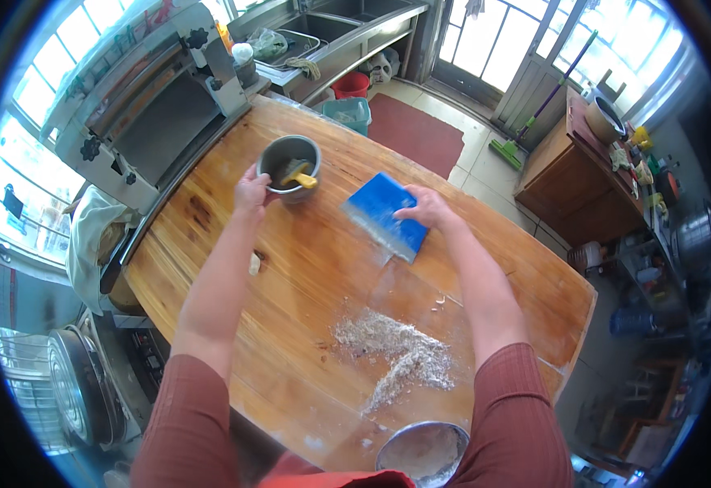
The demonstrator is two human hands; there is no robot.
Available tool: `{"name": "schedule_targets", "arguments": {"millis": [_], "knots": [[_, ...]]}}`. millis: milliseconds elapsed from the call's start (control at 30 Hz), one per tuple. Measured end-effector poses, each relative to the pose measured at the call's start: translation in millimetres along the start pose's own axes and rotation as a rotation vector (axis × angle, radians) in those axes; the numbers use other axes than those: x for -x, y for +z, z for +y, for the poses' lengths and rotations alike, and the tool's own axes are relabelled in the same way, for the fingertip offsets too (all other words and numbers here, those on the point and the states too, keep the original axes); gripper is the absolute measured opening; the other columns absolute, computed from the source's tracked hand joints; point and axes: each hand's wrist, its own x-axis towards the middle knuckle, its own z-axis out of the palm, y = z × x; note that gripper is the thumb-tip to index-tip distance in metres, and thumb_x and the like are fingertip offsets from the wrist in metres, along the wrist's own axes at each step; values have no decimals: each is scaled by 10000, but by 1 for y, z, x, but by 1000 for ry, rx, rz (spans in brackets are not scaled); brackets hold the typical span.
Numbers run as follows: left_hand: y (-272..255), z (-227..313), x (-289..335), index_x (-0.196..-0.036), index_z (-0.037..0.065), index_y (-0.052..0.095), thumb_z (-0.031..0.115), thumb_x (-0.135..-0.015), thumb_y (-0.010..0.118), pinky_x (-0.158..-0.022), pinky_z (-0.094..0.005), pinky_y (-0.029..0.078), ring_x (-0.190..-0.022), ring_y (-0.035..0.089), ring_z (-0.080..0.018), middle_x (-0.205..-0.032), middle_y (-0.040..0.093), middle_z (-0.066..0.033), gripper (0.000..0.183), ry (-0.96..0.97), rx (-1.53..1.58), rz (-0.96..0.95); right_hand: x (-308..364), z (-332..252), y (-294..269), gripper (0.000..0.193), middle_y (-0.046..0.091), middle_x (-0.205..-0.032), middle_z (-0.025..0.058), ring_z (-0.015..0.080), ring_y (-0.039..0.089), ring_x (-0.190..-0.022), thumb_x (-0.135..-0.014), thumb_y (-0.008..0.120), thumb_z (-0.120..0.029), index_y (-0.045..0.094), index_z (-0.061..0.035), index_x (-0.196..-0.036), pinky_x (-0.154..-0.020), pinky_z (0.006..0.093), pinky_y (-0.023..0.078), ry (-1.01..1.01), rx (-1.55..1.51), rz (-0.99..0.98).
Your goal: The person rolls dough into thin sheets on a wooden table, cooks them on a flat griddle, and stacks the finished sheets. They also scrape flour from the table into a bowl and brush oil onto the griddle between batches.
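My left hand (251,190) grips the rim of a grey metal pot (315,152) at the far side of the wooden table (306,252). A yellow-handled tool (301,177) leans inside the pot; its lower end cannot be made out. Pinched in my right hand (432,210) is a flat blue scraper (389,213), tilted and dusted with white along its near edge. Nearer to me, a crumbly heap of flour (400,346) lies spread over the boards. A round metal bowl (384,455) with whitish powder in it stands against the table's near edge, partly hidden by my right sleeve.
A dough-rolling machine (160,114) borders the table's left side. Beyond the far edge are a steel sink (331,28), a teal bin (351,115) and a red mat (415,134). A small pale lump (254,263) lies near my left forearm. A wooden cabinet (571,175) stands at the right.
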Motion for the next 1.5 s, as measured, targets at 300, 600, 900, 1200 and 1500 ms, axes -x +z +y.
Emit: {"name": "schedule_targets", "arguments": {"millis": [300,600,900,1200,1500], "knots": [[-126,-12,101,-1438,18,461,331,-1015,606,-866,-328,532,-1008,625,-205,-1215,601,-96,546,173,-459,185,191,-72,-9,524,705,-1143,114,286,677,-1054,-806,802,-203,624,-170,-1297,-920,402,546,-198,-19,-425],[-179,-108,369,-1462,-12,431,197,-1008,531,-1178,-489,268,-1384,390,-405,-1501,428,-230,509,563,-1298,54,346,142,-142,483,689,-1092,72,155,644,-957,-858,764,-164,597,-10,-1285,-874,319,527,461,-412,597],[-159,-88,305,-1405,-21,471,252,-1017,535,-1077,-458,378,-1268,485,-394,-1340,532,-236,479,422,-1091,195,289,-4,-8,535,693,-1088,137,261,675,-976,-791,810,-154,610,-55,-1276,-854,390,542,88,-22,39],[-83,-3,34,-1320,-20,575,222,-958,649,-703,-349,587,-857,677,-220,-1033,670,-135,442,167,-379,11,512,143,-62,517,646,-1242,110,251,655,-1045,-891,744,-130,544,-20,-1355,-883,404,550,763,-602,1272],[-152,20,23,-1345,68,616,-18,-881,552,-534,-268,570,-746,645,-120,-1014,668,-42,476,95,-146,107,310,199,-57,394,685,-1139,90,214,659,-959,-868,752,-147,645,-18,-1225,-852,376,541,765,-534,1093]]}}
